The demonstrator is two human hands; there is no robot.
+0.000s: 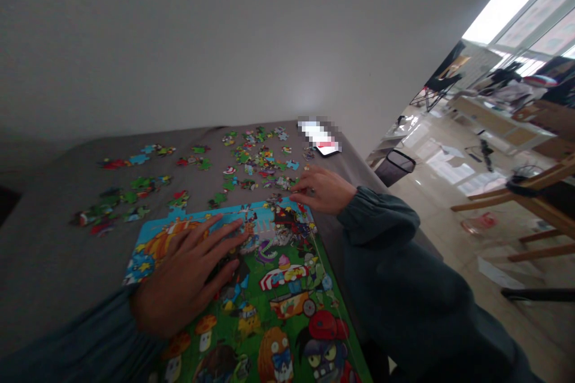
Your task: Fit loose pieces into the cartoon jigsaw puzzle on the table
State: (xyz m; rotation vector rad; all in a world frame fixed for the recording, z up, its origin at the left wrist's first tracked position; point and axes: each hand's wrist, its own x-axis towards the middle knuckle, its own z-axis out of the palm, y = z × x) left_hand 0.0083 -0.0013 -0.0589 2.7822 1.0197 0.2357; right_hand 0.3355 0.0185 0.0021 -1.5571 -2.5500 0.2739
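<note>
A colourful cartoon puzzle board (287, 287) lies on the grey cloth, with a picture of plants and zombies on a green and blue ground. Flat on its upper left part rests my left hand (188, 275), fingers spread, hiding some of the picture. My right hand (321, 190) is at the board's far right corner, thumb and forefinger brought close together; whatever is between them is too small to make out. Just beyond its fingertips are loose jigsaw pieces (284, 182). More jigsaw pieces (258, 155) are strewn behind the board, and others (112, 200) lie to the left.
A phone (320, 136) with a lit screen lies at the back right of the cloth-covered table (49, 251). A pale wall (224, 42) rises behind. To the right, on the tiled floor, are a bin (395, 167) and a wooden chair (539, 191).
</note>
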